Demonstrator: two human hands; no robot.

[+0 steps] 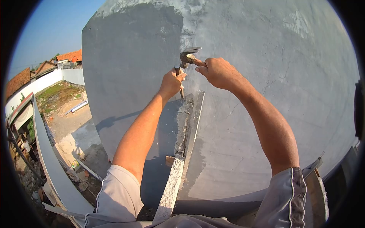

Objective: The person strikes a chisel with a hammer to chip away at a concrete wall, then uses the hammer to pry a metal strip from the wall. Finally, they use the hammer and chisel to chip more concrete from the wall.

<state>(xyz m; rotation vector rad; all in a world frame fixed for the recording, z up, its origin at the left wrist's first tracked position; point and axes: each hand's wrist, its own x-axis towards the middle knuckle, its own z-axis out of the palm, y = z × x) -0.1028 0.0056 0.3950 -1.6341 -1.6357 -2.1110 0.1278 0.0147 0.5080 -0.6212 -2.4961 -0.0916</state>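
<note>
My right hand (220, 73) is closed round the wooden handle of a claw hammer (188, 56). The hammer's head rests at or just above the top of a chisel (181, 92); whether they touch is unclear. My left hand (173, 82) grips that chisel upright against the grey wall (235, 125). The chisel's lower tip meets the top of a rough chipped groove (183, 125) in the wall. Just right of the groove, a long narrow strip (194, 127) leans along the wall.
A rough pale ledge (169, 190) runs from the groove down towards my body. At the left, far below, lie a yard (62, 106), a white boundary wall (49, 83) and tiled roofs (19, 81). Wooden boards (319, 193) stand at the lower right.
</note>
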